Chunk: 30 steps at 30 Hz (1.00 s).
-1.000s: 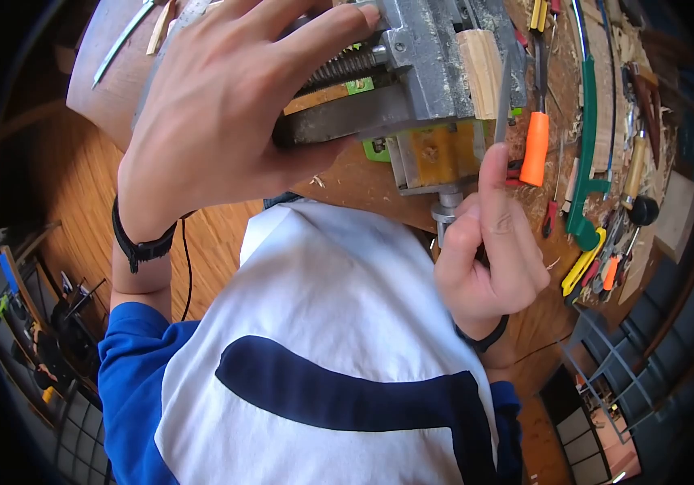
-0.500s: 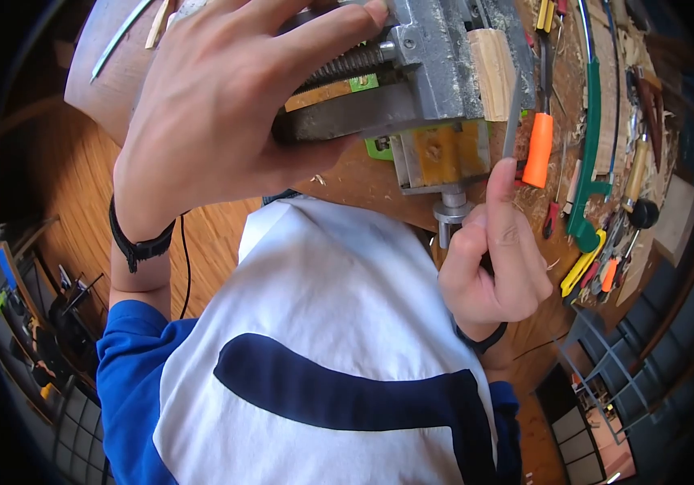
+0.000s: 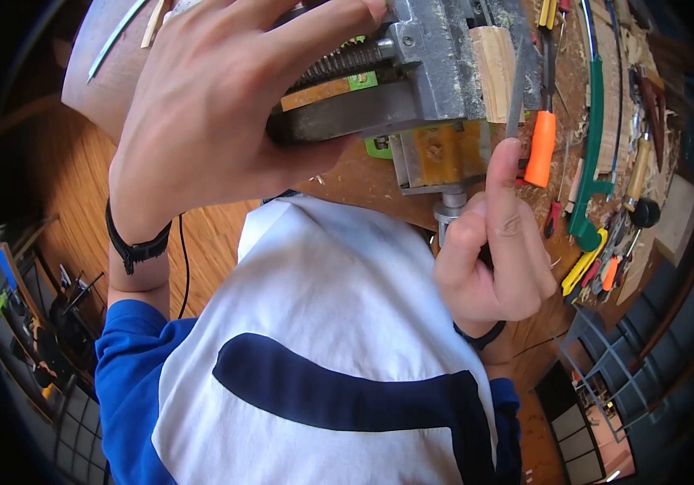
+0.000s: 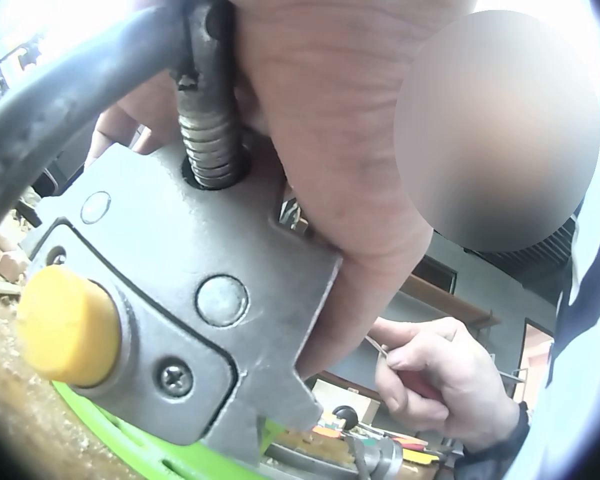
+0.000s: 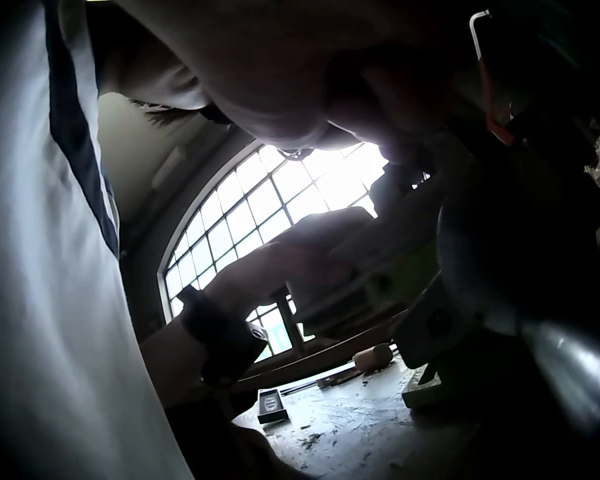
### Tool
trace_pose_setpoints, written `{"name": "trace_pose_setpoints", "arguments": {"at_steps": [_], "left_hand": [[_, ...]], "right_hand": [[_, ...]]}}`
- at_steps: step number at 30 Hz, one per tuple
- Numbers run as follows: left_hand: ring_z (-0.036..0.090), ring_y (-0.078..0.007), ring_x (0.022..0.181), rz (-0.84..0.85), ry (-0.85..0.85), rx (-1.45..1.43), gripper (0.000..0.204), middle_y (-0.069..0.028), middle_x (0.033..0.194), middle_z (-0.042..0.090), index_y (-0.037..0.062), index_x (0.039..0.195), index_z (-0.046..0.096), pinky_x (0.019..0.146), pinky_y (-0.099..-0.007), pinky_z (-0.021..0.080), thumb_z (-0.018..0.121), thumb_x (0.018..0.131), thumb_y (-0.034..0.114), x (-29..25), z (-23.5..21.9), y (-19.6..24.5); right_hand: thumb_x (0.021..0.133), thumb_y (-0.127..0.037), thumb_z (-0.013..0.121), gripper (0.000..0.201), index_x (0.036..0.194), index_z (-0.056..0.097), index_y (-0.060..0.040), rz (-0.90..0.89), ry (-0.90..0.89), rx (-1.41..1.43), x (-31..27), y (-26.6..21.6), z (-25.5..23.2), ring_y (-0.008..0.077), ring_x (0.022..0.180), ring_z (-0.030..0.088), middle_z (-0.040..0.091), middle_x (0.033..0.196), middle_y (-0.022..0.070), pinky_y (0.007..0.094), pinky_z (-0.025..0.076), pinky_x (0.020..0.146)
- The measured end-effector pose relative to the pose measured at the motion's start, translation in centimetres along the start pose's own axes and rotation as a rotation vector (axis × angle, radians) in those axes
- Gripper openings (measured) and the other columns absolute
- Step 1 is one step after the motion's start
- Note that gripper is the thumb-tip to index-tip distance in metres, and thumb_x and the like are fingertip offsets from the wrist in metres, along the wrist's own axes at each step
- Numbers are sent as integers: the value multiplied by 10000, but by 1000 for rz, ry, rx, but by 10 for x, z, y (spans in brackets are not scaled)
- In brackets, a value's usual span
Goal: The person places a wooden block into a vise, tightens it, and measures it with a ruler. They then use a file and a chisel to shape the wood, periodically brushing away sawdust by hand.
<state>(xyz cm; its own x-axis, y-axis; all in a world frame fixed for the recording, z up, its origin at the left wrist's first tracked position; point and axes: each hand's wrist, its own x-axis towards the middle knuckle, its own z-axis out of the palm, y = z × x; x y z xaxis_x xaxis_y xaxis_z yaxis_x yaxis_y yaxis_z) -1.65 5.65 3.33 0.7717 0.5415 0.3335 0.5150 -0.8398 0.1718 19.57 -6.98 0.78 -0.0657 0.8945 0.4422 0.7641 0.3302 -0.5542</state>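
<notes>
A grey metal vise (image 3: 436, 61) holds a short pale wood piece (image 3: 491, 77), dusted with shavings, between its jaws. Over the vise's left side spreads my left hand (image 3: 217, 105), its index finger reaching across the top and its thumb behind the near bar. A narrow flat file (image 3: 515, 97) lies along the right side of the wood. My right hand (image 3: 501, 250) grips its handle, the index finger stretched along the blade. The reddish handle (image 4: 418, 382) shows between the fingers in the left wrist view. The right wrist view is very dark.
Right of the vise lie an orange-handled tool (image 3: 539, 149), a green-framed saw (image 3: 590, 162), a yellow cutter (image 3: 583, 263) and several hand tools among shavings. A thin strip (image 3: 116, 40) lies at the far left. The vise's screw handle (image 3: 449, 212) sticks out toward the body.
My right hand drew the file slightly toward the body, then pushed it forward again along the wood's side. My left hand stays on the vise.
</notes>
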Motion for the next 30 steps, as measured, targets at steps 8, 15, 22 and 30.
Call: {"name": "trace_pose_setpoints", "arguments": {"at_steps": [8, 15, 22, 30], "left_hand": [[572, -285, 799, -50, 0, -64, 697, -137, 923, 573, 28, 1196, 623, 663, -402, 472, 819, 583, 296, -2, 5, -3], [572, -278, 764, 21, 81, 8, 690, -139, 898, 573, 4, 1181, 628, 645, -399, 465, 816, 574, 273, -4, 14, -7], [571, -276, 761, 34, 80, 2, 686, -137, 894, 567, 4, 1177, 628, 642, -397, 462, 817, 574, 272, -4, 14, -7], [567, -286, 770, -39, 31, -16, 668, -127, 885, 546, 25, 1156, 634, 656, -399, 462, 818, 561, 264, -4, 8, -3]], "right_hand": [[774, 67, 477, 486, 1236, 588, 168, -53, 13, -37, -19, 6, -2, 162, 509, 574, 594, 617, 133, 270, 480, 504], [763, 93, 463, 499, 1242, 584, 168, -69, -25, -46, -8, 5, -6, 157, 522, 577, 591, 624, 131, 263, 480, 513], [771, 129, 442, 480, 1227, 586, 176, -91, -44, -80, 13, 1, -7, 138, 544, 561, 717, 903, 222, 256, 484, 536], [752, 107, 468, 493, 1222, 611, 146, -69, -40, -124, 5, -1, -8, 151, 499, 552, 684, 765, 179, 278, 471, 496]]}}
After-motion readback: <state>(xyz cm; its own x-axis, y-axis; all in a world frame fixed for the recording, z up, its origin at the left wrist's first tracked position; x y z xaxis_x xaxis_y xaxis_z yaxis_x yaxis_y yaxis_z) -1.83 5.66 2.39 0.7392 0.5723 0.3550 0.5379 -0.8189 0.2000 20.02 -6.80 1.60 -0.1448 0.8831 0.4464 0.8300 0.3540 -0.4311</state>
